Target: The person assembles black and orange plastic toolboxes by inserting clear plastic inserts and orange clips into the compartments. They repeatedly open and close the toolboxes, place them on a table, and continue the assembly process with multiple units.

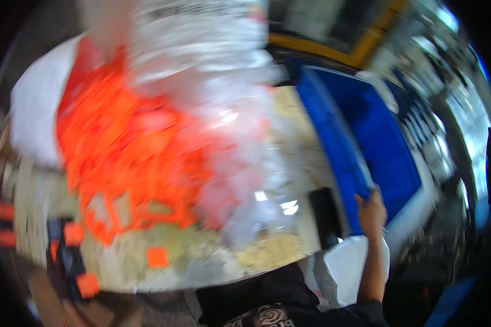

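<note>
My right hand (372, 212) has its fingers over the near end of a blue plastic bin's long rim. The blue plastic bin (382, 139) stands at the right side of the table, with its inside facing up. My left hand is out of view. Before me lies a large heap of bright orange plastic parts (118, 135), some of them frame-shaped. Clear plastic bags (245, 163) cover the heap's right side. Motion blur hides the finer detail of the parts and bags.
A black flat object (326, 216) lies beside the bin. One orange square piece (157, 257) rests near the worn table's (204, 261) front edge. Black items with orange blocks (67, 261) are at the left edge. A white sack (343, 269) hangs below my right forearm.
</note>
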`<state>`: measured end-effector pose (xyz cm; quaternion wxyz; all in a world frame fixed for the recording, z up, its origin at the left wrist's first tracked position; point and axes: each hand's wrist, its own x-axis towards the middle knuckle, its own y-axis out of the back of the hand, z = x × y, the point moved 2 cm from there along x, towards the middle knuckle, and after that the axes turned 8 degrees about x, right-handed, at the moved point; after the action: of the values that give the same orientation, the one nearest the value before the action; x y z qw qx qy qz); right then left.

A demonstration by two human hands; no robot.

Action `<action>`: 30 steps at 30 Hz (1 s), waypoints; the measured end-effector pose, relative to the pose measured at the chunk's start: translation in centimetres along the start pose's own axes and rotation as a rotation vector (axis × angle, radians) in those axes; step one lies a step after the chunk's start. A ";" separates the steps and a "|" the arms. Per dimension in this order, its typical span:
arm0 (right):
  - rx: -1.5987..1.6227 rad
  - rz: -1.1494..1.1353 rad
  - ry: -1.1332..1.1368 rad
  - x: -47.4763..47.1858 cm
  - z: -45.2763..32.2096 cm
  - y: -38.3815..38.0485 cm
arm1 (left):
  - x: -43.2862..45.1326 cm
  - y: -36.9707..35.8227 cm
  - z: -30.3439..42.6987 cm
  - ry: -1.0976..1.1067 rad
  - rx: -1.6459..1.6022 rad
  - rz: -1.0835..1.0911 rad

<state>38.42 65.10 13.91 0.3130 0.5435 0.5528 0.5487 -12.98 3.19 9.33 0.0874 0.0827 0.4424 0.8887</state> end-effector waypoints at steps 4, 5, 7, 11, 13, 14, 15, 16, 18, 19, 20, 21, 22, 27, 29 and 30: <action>0.007 0.016 -0.007 0.3 -0.7 0.0 | 1.5 -4.5 2.9 -0.095 0.220 0.088; -0.015 0.008 0.025 0.3 -1.4 0.4 | 1.5 -5.5 3.3 -0.097 0.253 0.103; -0.012 -0.069 0.035 0.8 -1.9 1.5 | 1.6 -7.0 4.0 -0.091 0.306 0.125; 0.313 -0.624 0.052 4.8 2.1 3.4 | 0.6 -8.4 5.3 -0.072 0.419 0.177; 0.373 -0.975 0.032 9.1 5.7 2.4 | 0.4 -9.0 5.8 -0.067 0.481 0.207; 0.270 -1.086 0.040 12.3 7.4 1.0 | 0.3 -9.4 5.9 -0.058 0.510 0.217; 0.212 -1.196 0.085 15.6 9.0 -0.9 | 0.2 -9.7 5.8 -0.047 0.544 0.226; -0.131 -1.010 0.116 18.9 10.2 -3.4 | 0.3 -10.0 5.6 -0.044 0.572 0.242; -0.549 -0.695 0.286 23.0 11.8 -9.1 | 0.2 -10.2 4.9 -0.032 0.632 0.281; -0.680 -0.571 0.393 24.0 12.2 -12.1 | 0.0 -10.2 4.4 -0.023 0.665 0.300; -0.725 -0.675 0.438 23.8 13.0 -15.1 | -0.4 -10.0 3.9 -0.010 0.698 0.324; -0.807 -0.776 0.501 23.1 13.8 -17.8 | -0.9 -9.8 3.6 0.009 0.734 0.351; -0.718 -0.743 0.483 21.9 14.5 -19.9 | -1.9 -9.5 3.5 0.035 0.778 0.374; -0.897 -0.628 0.636 21.5 16.5 -20.4 | -6.8 -9.7 9.8 0.099 1.037 0.463; -0.844 -0.538 0.576 22.8 13.9 -15.5 | -7.3 -10.9 16.1 -0.369 0.271 0.369; -0.766 -0.478 0.468 23.5 11.8 -12.0 | -7.5 -12.0 19.3 -0.409 0.318 0.395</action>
<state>41.48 92.80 6.04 0.4743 0.1105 0.4760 0.7323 -0.32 23.53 10.68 -0.0135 0.3562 0.5244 0.7733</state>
